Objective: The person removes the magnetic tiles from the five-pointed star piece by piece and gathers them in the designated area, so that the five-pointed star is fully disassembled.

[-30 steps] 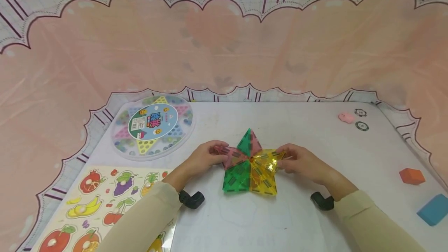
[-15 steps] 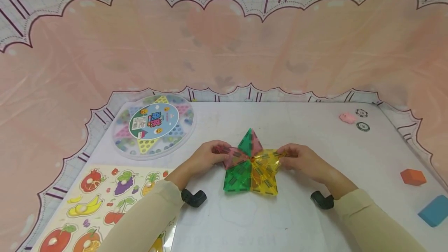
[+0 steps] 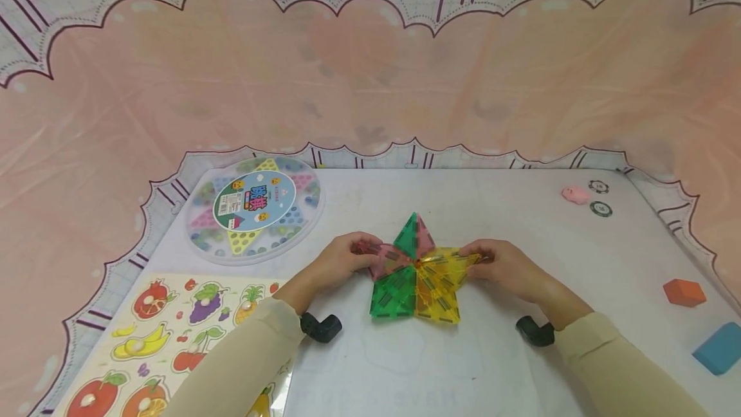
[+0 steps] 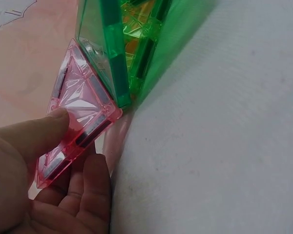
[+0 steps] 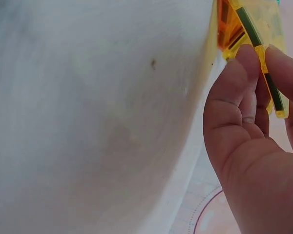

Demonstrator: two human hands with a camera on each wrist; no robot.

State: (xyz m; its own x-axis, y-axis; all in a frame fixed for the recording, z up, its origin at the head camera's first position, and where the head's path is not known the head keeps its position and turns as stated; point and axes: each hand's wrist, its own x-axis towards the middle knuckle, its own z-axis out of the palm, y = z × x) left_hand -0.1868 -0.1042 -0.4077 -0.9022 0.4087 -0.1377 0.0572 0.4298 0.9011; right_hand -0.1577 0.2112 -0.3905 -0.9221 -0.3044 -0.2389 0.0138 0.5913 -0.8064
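The tile star (image 3: 415, 270) is set on the white table (image 3: 359, 372), between both hands. Its pink tile (image 4: 80, 105) is pinched by the left hand (image 3: 341, 266), its yellow tile (image 3: 460, 270) by the right hand (image 3: 509, 269), thumb against fingers. The pieces are probably joined only along their edges, so seams could be parted if the two points are pulled outward unevenly; if pressed inward too hard, the raised shape could be buckled.

A white table (image 3: 405, 372) bears a star of coloured tiles (image 3: 393, 298) near its middle, a round game board (image 3: 253, 208) and fruit puzzle (image 3: 179, 325) at left, and a pink toy (image 3: 575, 195), two chips (image 3: 601, 209), an orange block (image 3: 685, 292) and a blue block (image 3: 718, 348) at right.
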